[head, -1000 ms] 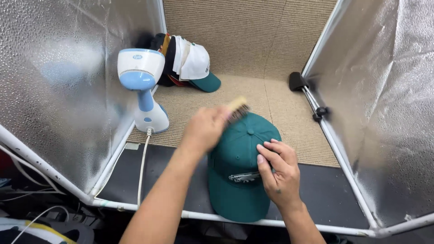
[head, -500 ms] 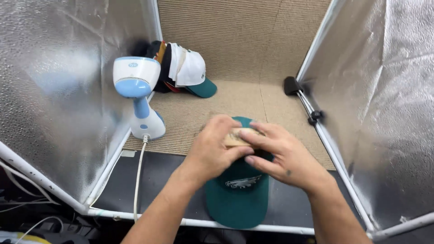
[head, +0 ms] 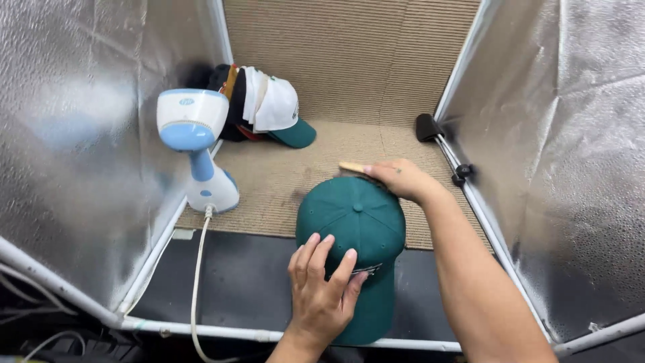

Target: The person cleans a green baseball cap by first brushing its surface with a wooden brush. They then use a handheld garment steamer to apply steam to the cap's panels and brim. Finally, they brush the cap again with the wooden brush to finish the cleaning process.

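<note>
Head view: a green cap point(head: 355, 225) lies crown-up between a person's two hands inside a foil-walled booth point(head: 80, 134), its long axis running from the crown, away from the person, to the brim, which points back toward them. The left hand point(head: 322, 289) rests flat and released on the near side of the cap, fingers spread over the front panel and a small emblem above the brim. The right hand point(head: 400, 178) reaches across the far side of the crown and grips a light wooden brush point(head: 353, 167), whose end pokes out to the left of its fingers; the bristles are hidden. The left hand is nearer the brim, the right nearer the crown's back. The cap straddles the edge where a tan ribbed mat point(head: 282, 181) meets the black table point(head: 248, 282). Left of the hands stands a white-and-blue garment steamer point(head: 196, 144), cord trailing toward the person. Beyond it, a stack of caps point(head: 265, 107), white and dark green on top.
</note>
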